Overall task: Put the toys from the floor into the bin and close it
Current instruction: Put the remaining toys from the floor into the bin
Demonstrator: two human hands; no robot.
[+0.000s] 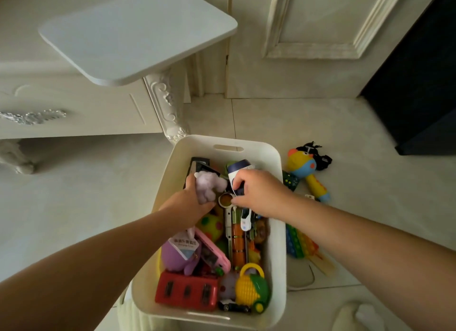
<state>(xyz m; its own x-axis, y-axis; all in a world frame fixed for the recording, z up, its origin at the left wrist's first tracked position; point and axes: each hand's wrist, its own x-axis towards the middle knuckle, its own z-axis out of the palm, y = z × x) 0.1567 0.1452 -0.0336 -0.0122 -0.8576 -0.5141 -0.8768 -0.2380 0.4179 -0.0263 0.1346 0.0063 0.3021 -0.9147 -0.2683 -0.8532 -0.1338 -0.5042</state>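
Note:
A white open bin (276,244) stands on the floor, filled with several toys. Both my hands are inside it near the far end. My left hand (195,202) is closed around a pale purple plush toy (209,187). My right hand (259,192) grips a white and dark blue toy (237,169); a small round orange-centred piece (225,199) lies between the two hands. On the floor right of the bin lie a colourful parrot toy (306,167) and a rainbow pop-it toy (301,241). No lid is identifiable.
A white ornate cabinet (74,108) with a carved leg (170,113) stands left of the bin, a white tabletop (138,34) above it. A dark cabinet (424,83) is at the right. White-socked feet (357,317) show bottom right. A flat white object (299,275) lies beside the bin.

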